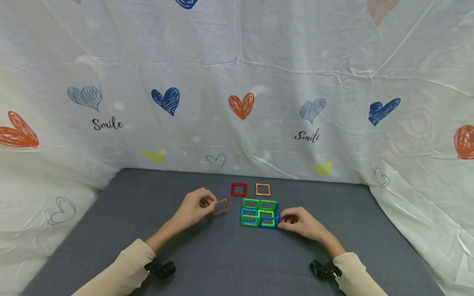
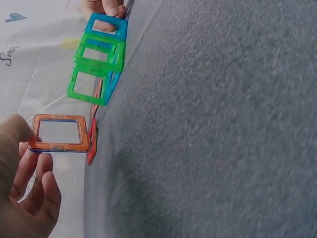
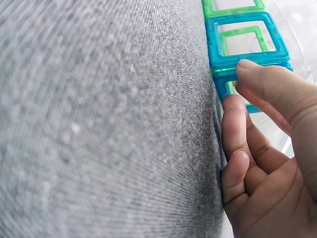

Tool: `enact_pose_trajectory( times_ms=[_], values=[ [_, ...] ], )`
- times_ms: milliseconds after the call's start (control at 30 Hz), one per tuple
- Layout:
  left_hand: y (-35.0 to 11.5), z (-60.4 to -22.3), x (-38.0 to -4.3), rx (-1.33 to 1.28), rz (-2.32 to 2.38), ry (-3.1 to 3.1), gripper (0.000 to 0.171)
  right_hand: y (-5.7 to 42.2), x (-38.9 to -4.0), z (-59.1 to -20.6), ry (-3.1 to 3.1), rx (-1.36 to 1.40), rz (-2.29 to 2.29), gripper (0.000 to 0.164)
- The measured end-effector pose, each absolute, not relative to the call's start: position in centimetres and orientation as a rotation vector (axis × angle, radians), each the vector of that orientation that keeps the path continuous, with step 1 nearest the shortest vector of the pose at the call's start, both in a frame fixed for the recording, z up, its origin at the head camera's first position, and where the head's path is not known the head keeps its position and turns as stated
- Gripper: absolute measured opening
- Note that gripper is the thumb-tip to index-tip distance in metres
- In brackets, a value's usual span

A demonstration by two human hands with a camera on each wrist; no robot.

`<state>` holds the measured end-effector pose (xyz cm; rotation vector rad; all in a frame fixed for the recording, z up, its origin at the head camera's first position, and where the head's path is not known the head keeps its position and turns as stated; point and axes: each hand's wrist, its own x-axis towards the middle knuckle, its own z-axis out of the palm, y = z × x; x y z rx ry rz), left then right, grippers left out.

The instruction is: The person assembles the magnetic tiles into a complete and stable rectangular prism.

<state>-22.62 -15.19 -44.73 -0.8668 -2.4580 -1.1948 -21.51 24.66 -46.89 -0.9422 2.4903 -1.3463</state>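
My left hand (image 1: 195,206) pinches an orange square magnetic tile (image 2: 59,147) by one edge, held tilted above the table. A blue edge shows along that tile's underside in the left wrist view. To its right stands a low box of green and blue magnetic tiles (image 2: 99,64), two squares long, with open frames. My right hand (image 1: 300,222) grips the box's near right corner, its thumb on the top edge of a blue tile (image 3: 214,47) and its fingers against the adjoining side. The fingertips behind the blue tile are partly hidden.
Behind the box, a red square tile (image 1: 238,195) and another orange square tile (image 1: 263,195) lie flat on the dark grey table (image 1: 229,263). A white curtain (image 1: 207,135) printed with hearts hangs along the table's far edge and sides.
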Motion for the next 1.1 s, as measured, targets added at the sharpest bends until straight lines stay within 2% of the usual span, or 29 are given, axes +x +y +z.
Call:
enact_pose_trajectory(
  times_ms=[467, 667, 1100],
  values=[
    [-13.5, -45.4, -22.0, -0.712, -1.262, -2.464, 0.005, 24.6, -21.4, -46.8, 2.484, -0.91, -1.356, 0.01],
    [-12.7, -45.7, -21.6, -0.659, -1.268, -2.438, 0.013, 24.6, -21.3, -46.8, 2.482, -0.907, -1.35, 0.01],
    [-11.3, -46.3, -21.5, -0.567, -1.232, -2.357, 0.017, 24.6, -21.3, -46.8, 2.493, -0.915, -1.349, 0.009]
  ],
)
